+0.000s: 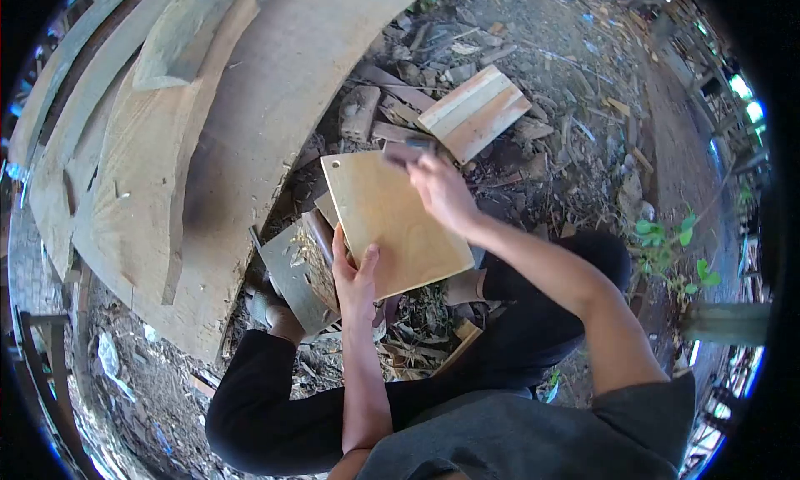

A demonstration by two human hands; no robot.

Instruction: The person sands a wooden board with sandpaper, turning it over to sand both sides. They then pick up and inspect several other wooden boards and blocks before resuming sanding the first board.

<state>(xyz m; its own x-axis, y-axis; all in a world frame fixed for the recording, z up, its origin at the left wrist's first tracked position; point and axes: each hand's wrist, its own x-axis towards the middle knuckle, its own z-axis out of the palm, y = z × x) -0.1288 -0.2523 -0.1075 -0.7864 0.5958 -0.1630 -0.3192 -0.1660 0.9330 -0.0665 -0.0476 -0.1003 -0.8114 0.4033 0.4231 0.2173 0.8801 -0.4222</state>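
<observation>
A pale rectangular wooden board point(404, 222) with a small hole in its upper left corner is tilted in front of me, above my legs. My left hand point(355, 272) grips its left edge, thumb on the face and fingers along the side. At the board's top edge, my right hand point(440, 190) is closed on a small dark brown piece that looks like sandpaper point(406, 153), slightly blurred by motion. Below and left of the board, a grey flat sheet point(296, 267) carries wood shavings beside my foot.
A striped board point(475, 113) of light and reddish strips lies on the debris-strewn ground ahead. Near it is a brick point(360, 112). Large curved wooden slabs point(275, 72) fill the left side. A leafy plant point(667, 238) grows at right, by a horizontal post point(725, 323).
</observation>
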